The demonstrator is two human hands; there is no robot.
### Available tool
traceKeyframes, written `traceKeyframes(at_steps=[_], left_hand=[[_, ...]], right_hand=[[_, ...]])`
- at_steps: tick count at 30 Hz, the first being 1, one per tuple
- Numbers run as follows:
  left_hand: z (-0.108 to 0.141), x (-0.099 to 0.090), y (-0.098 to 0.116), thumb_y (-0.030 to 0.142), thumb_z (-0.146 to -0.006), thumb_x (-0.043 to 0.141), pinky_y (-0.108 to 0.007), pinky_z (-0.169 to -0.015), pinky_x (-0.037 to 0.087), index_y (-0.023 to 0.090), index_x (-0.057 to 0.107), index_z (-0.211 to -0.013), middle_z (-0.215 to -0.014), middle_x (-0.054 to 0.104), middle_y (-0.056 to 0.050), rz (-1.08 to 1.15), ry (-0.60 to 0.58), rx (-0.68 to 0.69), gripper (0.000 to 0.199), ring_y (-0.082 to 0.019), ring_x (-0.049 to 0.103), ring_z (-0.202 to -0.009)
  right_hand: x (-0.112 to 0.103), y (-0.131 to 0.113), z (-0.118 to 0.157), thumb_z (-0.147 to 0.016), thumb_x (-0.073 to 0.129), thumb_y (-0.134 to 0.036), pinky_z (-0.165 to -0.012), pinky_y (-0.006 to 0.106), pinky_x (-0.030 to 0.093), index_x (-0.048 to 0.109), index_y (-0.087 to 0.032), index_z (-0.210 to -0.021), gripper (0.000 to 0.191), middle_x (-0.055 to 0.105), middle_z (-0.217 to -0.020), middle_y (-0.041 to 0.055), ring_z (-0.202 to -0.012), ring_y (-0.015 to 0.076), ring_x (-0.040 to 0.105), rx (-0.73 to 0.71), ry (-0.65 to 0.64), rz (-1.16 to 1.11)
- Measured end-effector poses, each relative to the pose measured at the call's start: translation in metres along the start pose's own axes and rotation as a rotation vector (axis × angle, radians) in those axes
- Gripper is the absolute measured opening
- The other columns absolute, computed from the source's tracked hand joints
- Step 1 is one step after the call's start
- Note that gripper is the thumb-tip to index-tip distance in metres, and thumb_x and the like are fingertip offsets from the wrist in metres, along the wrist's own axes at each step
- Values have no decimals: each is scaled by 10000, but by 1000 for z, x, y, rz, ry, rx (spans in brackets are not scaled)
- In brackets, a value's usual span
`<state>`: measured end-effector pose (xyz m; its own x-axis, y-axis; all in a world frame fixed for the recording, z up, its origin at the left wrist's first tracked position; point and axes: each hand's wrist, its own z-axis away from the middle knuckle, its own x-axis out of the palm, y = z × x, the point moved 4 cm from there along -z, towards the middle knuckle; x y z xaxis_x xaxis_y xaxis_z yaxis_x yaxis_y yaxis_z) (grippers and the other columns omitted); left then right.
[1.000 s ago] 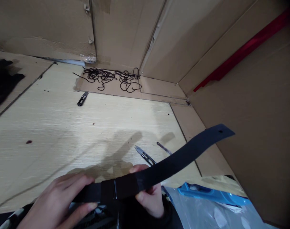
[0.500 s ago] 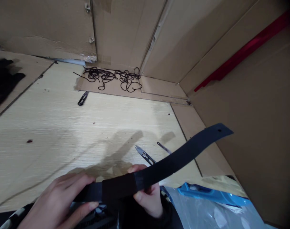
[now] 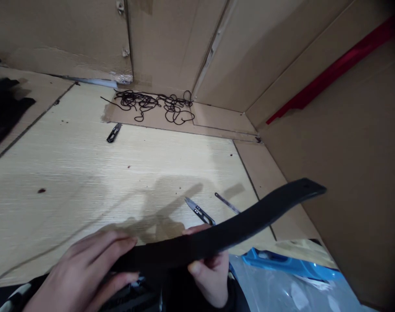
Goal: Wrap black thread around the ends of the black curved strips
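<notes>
The left hand wraps its fingers over a black belt strap, thumb below; the right hand pinches the strap between thumb and fingers; the strap's long axis runs toward two o'clock, its holed tip free, the right hand nearer it; thread snips lie just past that hand at twelve, on a pale wood board.
</notes>
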<state>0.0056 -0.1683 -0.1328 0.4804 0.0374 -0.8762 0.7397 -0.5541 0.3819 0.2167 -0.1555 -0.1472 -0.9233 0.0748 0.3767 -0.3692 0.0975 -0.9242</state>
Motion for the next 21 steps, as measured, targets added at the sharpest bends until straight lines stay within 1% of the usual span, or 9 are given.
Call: traceKeyframes(at_steps=[2, 4, 6, 8, 10, 14, 17, 19, 21], left_hand=[[-3, -1, 4, 445, -923, 498, -323, -733, 551, 262, 585, -1044, -840, 723, 1, -30, 85, 49, 237, -190, 686, -756], [-5, -1, 7, 363, -949, 475, -316, -660, 519, 255, 585, -977, -715, 688, 25, -9, 132, 58, 157, -165, 642, -618], [-5, 3, 6, 344, -964, 440, -284, -614, 513, 259, 559, -979, -703, 682, 41, 62, 52, 2, 147, -145, 635, -588], [-4, 8, 6, 446, -930, 481, -264, -623, 543, 265, 524, -1030, -797, 712, 33, 136, -99, -66, 212, -152, 681, -678], [-2, 9, 5, 523, -863, 562, -284, -647, 563, 261, 499, -1074, -873, 727, 11, 132, -157, -109, 343, -181, 703, -756], [-2, 1, 4, 363, -873, 615, -385, -774, 526, 255, 504, -1210, -976, 744, -25, -83, 49, 0, 370, -223, 701, -816], [-1, -6, 2, 276, -881, 602, -387, -794, 503, 259, 517, -1255, -1014, 745, -29, -150, 128, 46, 384, -229, 696, -847], [-1, -7, 0, 298, -909, 542, -350, -714, 524, 282, 567, -1163, -886, 752, 7, -118, 67, 44, 256, -203, 697, -739], [1, -6, -2, 385, -923, 491, -314, -638, 551, 297, 584, -1088, -814, 746, 29, -58, -45, 20, 209, -191, 699, -681]], right_hand=[[-2, -4, -4, -707, 790, -345, -487, 194, 463, 736, -268, -892, 207, 685, -748, -12, -587, 108, 586, -103, 10, 54], [-5, -8, -7, -758, 747, -359, -516, 213, 463, 732, -266, -906, 175, 677, -762, -8, -622, 118, 584, -145, 13, 119], [-7, -10, -10, -777, 733, -357, -636, 267, 494, 726, -284, -961, 198, 694, -862, 8, -748, 159, 614, -122, 6, 199], [-7, -12, -12, -774, 737, -355, -728, 319, 492, 722, -292, -974, 210, 691, -919, 18, -826, 191, 612, -61, 18, 239], [-6, -13, -13, -779, 729, -373, -708, 326, 481, 718, -288, -939, 181, 677, -891, 13, -781, 187, 595, 6, 60, 208], [-8, -11, -16, -805, 697, -386, -662, 298, 464, 708, -281, -903, 145, 663, -872, 6, -766, 174, 585, 56, 123, 159], [-8, -15, -18, -801, 685, -439, -644, 304, 467, 729, -246, -868, 209, 677, -809, 28, -752, 194, 604, -37, 0, 172], [-9, -20, -18, -795, 691, -432, -597, 291, 458, 746, -246, -862, 205, 693, -778, 29, -695, 185, 604, -71, -46, 169], [-9, -23, -18, -758, 729, -405, -581, 273, 447, 754, -257, -845, 174, 701, -777, 22, -682, 175, 598, -25, -3, 145]])
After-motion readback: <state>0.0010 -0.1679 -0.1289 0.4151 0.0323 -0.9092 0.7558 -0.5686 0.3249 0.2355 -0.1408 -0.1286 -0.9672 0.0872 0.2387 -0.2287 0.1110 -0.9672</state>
